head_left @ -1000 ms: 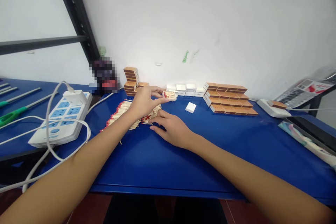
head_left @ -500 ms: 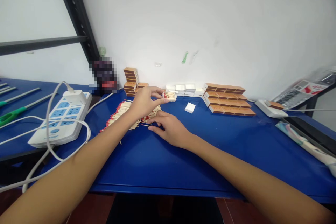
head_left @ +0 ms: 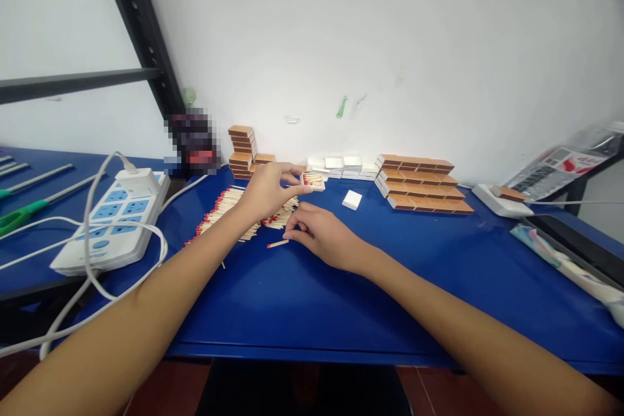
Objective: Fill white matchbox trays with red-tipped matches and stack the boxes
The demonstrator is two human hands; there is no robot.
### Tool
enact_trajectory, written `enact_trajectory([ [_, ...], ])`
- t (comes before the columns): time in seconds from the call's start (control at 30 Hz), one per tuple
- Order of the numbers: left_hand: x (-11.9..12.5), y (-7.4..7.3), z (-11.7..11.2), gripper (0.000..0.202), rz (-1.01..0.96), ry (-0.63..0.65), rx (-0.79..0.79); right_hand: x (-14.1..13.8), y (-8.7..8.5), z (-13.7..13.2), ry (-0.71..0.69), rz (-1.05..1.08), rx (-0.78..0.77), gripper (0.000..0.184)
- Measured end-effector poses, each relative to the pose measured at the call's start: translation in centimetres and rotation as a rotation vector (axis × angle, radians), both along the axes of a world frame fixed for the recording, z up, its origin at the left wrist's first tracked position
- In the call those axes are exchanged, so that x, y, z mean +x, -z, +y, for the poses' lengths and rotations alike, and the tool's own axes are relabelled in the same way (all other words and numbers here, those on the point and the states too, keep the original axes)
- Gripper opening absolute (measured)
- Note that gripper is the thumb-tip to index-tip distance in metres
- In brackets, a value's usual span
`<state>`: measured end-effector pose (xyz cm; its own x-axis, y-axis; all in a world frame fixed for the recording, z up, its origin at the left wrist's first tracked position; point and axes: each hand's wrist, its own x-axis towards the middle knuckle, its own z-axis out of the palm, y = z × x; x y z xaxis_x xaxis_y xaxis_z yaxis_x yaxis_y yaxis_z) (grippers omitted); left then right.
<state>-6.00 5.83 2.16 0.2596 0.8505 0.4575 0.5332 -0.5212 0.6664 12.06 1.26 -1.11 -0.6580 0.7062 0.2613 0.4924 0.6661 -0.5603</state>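
Note:
Between the thumb and fingers of my left hand is a small white matchbox tray, partly filled with red-headed matches. My right hand, closed in a pinch, holds a single match by its plain end, the red head pointing left. Both hands are over the blue table. A spread of loose matches lies under and left of my left hand, which hides part of it. A smaller bunch of matches sits between the two hands.
Brown matchboxes are stacked at the back right, with another stack of matchboxes at the back left. White trays stand between them; one white piece lies apart. A power strip with cables is at left.
My right hand has pinched a match and drawn it slightly down and right, off the bunch. My left hand with the matchbox tray has hardly moved.

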Motion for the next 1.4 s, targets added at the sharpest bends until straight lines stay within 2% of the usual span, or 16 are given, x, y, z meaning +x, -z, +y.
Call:
enact_trajectory([
  [0.17, 0.1, -0.1, -0.2, 0.027, 0.009, 0.007, -0.025, 0.4, 0.2, 0.2, -0.062, -0.008, -0.003, 0.008],
  [0.23, 0.1, -0.2, -0.2, 0.026, 0.006, 0.015, -0.025, 0.2, 0.3, 0.1, -0.071, -0.035, -0.001, 0.002],
  [0.4, 0.2, -0.3, -0.4, 0.022, 0.025, 0.009, -0.030, -0.2, 0.5, -0.1, -0.061, -0.102, 0.033, 0.006],
  [0.53, 0.0, -0.1, -0.2, 0.021, 0.052, 0.006, -0.035, 0.6, 0.4, 0.2, -0.067, -0.121, 0.070, 0.008],
  [0.63, -0.2, 0.1, 0.1, 0.023, 0.083, -0.004, -0.038, 2.2, -0.2, 1.2, 0.006, -0.054, 0.137, 0.007],
  [0.8, -0.1, 0.3, 0.3, 0.030, 0.062, 0.025, -0.091, 5.4, -1.2, 3.5, 0.233, 0.066, 0.328, 0.008],
  [0.93, 0.2, 0.2, 0.0, 0.033, -0.005, 0.040, -0.142, 6.3, -1.3, 4.3, 0.315, 0.066, 0.371, 0.009],
  [1.17, 0.3, 0.0, -0.2, 0.033, -0.025, 0.073, -0.163, 6.2, -0.8, 4.2, 0.261, 0.014, 0.348, 0.006],
  [1.4, 0.7, -0.1, -0.4, 0.034, -0.066, 0.116, -0.209, 6.0, -1.3, 3.9, 0.213, 0.040, 0.362, 0.010],
])
